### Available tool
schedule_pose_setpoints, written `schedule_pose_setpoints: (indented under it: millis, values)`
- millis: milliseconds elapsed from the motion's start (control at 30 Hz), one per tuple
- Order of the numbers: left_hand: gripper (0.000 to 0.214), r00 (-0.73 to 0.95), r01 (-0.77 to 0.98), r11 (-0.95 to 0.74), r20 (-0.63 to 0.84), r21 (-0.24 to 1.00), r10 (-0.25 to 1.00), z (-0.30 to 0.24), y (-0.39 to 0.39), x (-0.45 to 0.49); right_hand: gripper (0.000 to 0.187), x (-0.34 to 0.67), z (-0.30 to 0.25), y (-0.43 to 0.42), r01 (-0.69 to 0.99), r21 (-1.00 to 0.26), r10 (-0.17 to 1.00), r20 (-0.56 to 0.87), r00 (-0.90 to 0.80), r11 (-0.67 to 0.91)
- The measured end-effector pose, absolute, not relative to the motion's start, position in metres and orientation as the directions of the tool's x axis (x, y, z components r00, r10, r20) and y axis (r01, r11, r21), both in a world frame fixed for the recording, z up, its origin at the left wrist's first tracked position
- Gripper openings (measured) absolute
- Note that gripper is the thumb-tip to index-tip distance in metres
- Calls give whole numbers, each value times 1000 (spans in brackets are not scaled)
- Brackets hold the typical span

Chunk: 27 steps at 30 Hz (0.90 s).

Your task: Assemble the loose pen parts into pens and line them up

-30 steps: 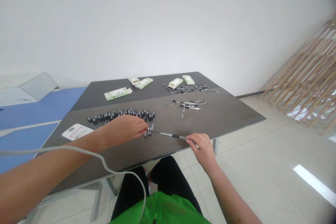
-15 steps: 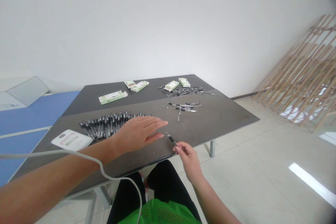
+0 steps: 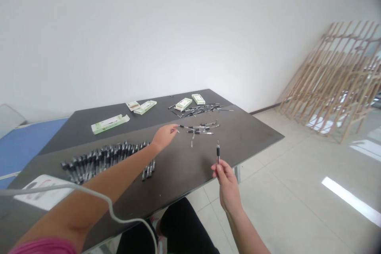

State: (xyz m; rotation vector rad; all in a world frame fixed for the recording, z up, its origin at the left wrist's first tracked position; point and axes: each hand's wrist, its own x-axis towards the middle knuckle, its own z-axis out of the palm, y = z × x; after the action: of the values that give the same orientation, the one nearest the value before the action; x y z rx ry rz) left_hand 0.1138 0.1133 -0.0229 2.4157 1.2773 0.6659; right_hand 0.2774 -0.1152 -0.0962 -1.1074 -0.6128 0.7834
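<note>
My right hand (image 3: 228, 184) grips a pen (image 3: 218, 152) with a black grip section, held upright with its tip up, past the table's front edge. My left hand (image 3: 165, 136) reaches out over the table with its fingertips pinched together. A tiny pale piece shows by those fingertips, too small to make out. Just right of them lies a loose cluster of pens (image 3: 204, 130) and clear parts. Under and beyond my left forearm, a long row of black-gripped pens (image 3: 102, 159) lies side by side, partly hidden by the arm.
Green-white boxes (image 3: 110, 123) stand at the back left, more boxes (image 3: 183, 104) at the back right beside scattered pen parts (image 3: 196, 110). A white card (image 3: 44, 190) lies front left. A white cable (image 3: 104, 197) crosses my view. Wooden racks (image 3: 333, 75) lean right.
My left hand has gone from flat and stretched near the pen tip to a pinch farther out by the loose pens. My right hand has moved right, turning the pen upright. The view has shifted.
</note>
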Motion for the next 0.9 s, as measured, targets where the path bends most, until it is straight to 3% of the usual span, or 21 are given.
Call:
schedule_pose_setpoints:
  millis: [567,900]
  values:
    - [37,340,868,-343,72,360,938,-50,212,118,29,307,-105,-72,-246,-922,720,49,692,300]
    - [18,420,882,-375,-114,285,900,-61,200,120,26,297,-115,-59,-190,-951,765,67,641,242]
